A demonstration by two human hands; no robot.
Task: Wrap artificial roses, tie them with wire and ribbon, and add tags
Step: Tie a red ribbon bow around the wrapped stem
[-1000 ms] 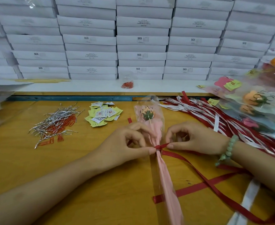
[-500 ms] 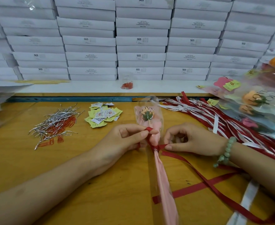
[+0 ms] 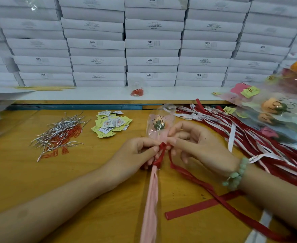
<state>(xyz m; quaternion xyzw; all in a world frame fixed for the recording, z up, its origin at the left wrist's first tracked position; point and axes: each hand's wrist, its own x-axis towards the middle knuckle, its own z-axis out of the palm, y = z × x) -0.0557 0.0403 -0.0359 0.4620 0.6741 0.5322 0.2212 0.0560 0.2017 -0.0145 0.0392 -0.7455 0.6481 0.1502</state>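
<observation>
Centre of the wooden surface (image 3: 21, 172): one wrapped rose (image 3: 159, 125), bud at 12 o'clock, in a clear crinkly sleeve printed LOVE YOU, its pink paper tail running to 6. One red ribbon (image 3: 162, 151), flat satin, is looped at the rose's neck, and the tails trail toward 4.

Two hands:
- left hand (image 3: 137, 155): grip pinches the loop
- right hand (image 3: 196, 144): grip pinches it from the opposite side, with one green bead bracelet (image 3: 237, 174) at the wrist

At 10 o'clock, one heap of kinked silver wire ties (image 3: 61, 130). At 11, one heap of square paper tags (image 3: 111, 124), too many to count.
</observation>
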